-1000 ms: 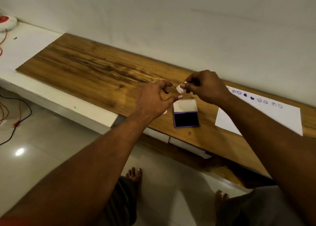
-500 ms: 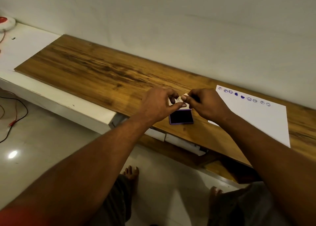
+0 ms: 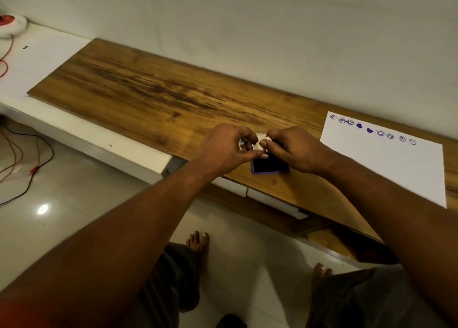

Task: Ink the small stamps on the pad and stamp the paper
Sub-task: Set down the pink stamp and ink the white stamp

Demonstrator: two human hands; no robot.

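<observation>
Fingertips of both hands are meeting just above the far edge of the small purple-framed ink pad with its dark inking face (image 3: 270,164). My left hand (image 3: 226,148) is curling thumb and forefinger toward a small pale stamp (image 3: 260,144), and my right hand (image 3: 293,149) is pinching that same piece from the 3 o'clock side; both hands are closing on it together, though which one is bearing it I cannot tell. A sliver of something pale is also peeking out at the left fingertips, too small to name.

I am judging that I am between prints: either passing the stamp across or turning it face-down, with inking coming next. The pad is lying open on the long brown wood-grain board (image 3: 153,92), directly under my fingers at 6 o'clock. The white sheet of paper (image 3: 396,169) is lying well apart at 3 o'clock, carrying a row of small blue-purple marks (image 3: 369,130) along its far edge.

The next move is calling for a straight press down onto the dark face, then a carry over to 3 o'clock, landing clear of the marks already there.
</observation>
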